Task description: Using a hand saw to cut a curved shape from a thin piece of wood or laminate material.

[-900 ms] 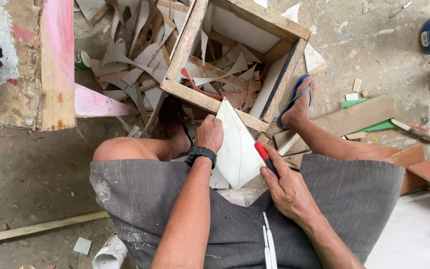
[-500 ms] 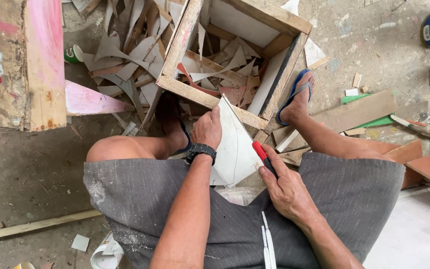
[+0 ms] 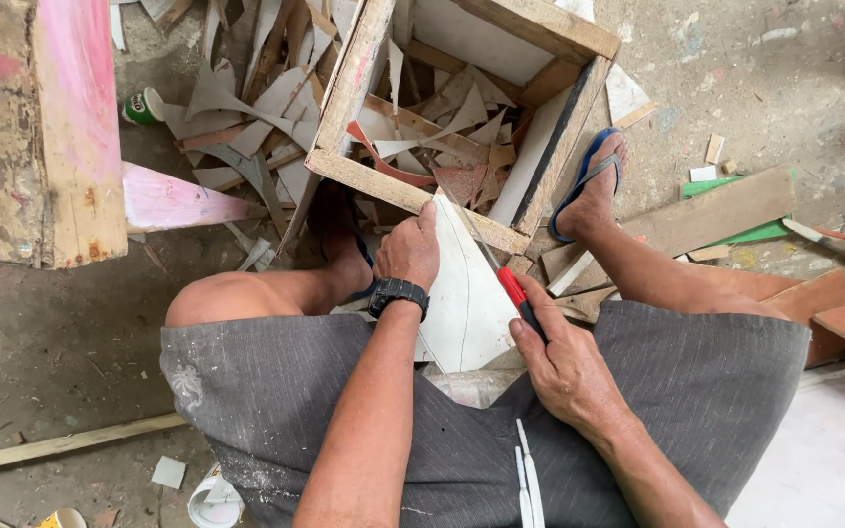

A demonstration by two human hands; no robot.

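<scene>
Hands (image 3: 486,293) unmoved, knife (image 3: 518,298) trimming white sheet (image 3: 462,298)

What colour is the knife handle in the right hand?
Red, on the knife in the right hand; head view.

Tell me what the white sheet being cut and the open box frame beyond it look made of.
White sheet: looks like thin, matte board or laminate, stiff and flat with clean pointed edges; exact material unclear. Box frame: raw, unfinished wood, with visible grain and rough, dusty tan faces.
</scene>
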